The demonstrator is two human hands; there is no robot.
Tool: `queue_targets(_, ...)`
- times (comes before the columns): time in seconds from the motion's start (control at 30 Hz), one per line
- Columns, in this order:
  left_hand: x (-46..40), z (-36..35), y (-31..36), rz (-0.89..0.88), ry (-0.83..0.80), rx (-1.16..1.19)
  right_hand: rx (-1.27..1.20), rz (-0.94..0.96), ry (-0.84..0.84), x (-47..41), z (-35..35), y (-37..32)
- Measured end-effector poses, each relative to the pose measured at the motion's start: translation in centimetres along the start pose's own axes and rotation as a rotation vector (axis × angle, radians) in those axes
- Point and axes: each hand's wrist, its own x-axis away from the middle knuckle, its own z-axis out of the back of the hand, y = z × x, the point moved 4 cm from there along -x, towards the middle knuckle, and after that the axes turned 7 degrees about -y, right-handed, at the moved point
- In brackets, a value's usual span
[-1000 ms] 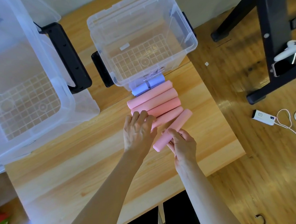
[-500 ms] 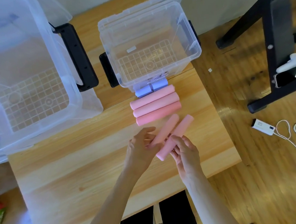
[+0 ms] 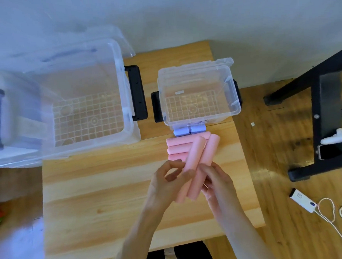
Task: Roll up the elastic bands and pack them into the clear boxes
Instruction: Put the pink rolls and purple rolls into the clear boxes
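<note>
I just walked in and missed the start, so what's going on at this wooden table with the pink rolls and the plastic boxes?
A person is packing rolled elastic bands. Their left hand and right hand each hold one of two pink rolled bands, lifted off the light wooden table and angled toward the small clear plastic box, which is empty. Three more pink rolls and a pale blue roll lie in a row in front of that box. The large clear plastic box at left also holds no rolls.

no readable text, labels or numbers anywhere
</note>
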Motion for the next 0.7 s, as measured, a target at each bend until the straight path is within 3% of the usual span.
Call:
queue_targets(0.17,2.3,1.8,3.1,-0.104,-0.006,0.019,0.178,0.044,-0.126,1.3,-2.9,-2.7)
queue_targets(0.37,4.9,5.6,5.7,-0.106,0.066,0.052,0.323,0.042,-0.208,2.3,-7.3,-4.0)
queue_targets(0.7,6.1,15.6,10.9,-0.208,0.045,-0.01,0.506,0.093,-0.334,0.9,-18.6,-4.7)
